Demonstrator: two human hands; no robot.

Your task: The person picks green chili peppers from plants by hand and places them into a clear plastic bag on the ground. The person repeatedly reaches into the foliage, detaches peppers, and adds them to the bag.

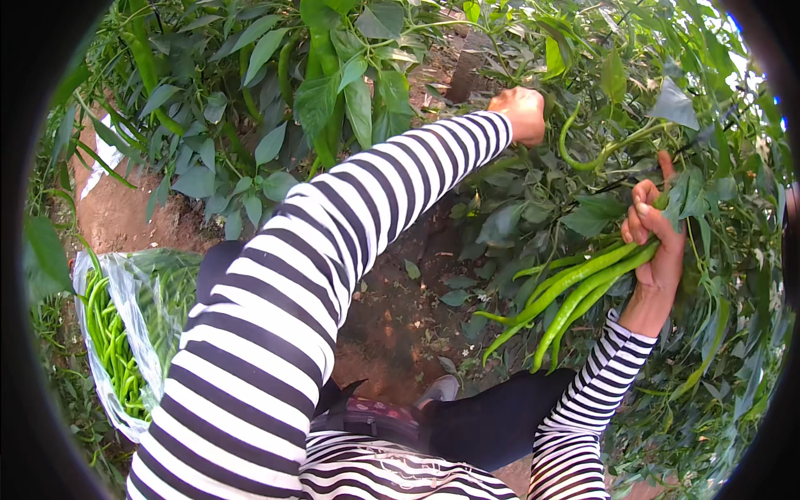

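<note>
My right hand (659, 231) grips a bunch of long green chili peppers (581, 287) by their upper ends. The peppers hang down to the left, and one finger of that hand points up beside the leaves. Further up, my left hand (520, 115) reaches into the pepper plants (519, 181) with its fingers curled; leaves and the hand itself hide the fingertips. Between the two hands, a curved green pepper (570, 140) hangs among the leaves.
A clear plastic bag (134, 325) full of green peppers stands at the left. Leafy plants with long hanging peppers (319, 69) fill the upper left. Brown soil (400, 312) with scattered leaves runs between the rows. A shoe (440, 389) shows near the bottom.
</note>
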